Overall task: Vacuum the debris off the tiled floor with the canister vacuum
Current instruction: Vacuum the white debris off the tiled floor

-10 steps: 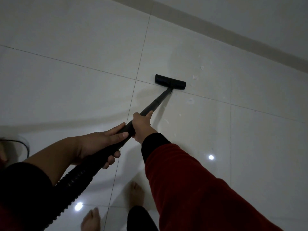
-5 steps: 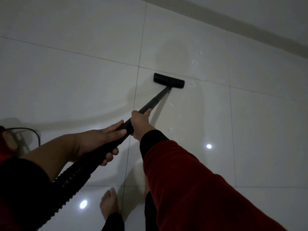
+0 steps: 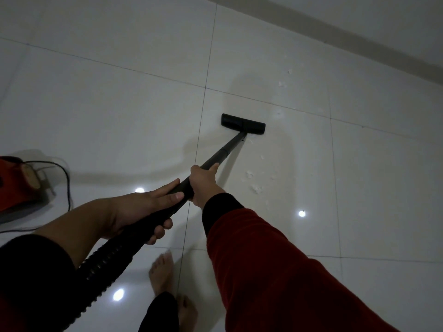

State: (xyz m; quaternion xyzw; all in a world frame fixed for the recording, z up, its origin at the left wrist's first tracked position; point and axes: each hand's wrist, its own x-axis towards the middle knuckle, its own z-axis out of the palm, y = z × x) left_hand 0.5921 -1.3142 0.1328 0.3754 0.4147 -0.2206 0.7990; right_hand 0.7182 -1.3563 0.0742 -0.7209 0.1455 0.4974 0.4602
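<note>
Glossy pale tiled floor [image 3: 119, 111], dim light. Nearest: ribbed hose [image 3: 105, 264], flexible, likely light. Left hand [image 3: 143, 207] wrapped shut around the hose cuff; right hand [image 3: 203, 183] closed on the rigid wand [image 3: 223, 152] just ahead (two-hand grip suits steering). Floor head [image 3: 243, 123] flat on the tile. Debris [image 3: 255, 182] scattered right of the wand, more beyond. Red canister [image 3: 16, 185] at left edge.
</note>
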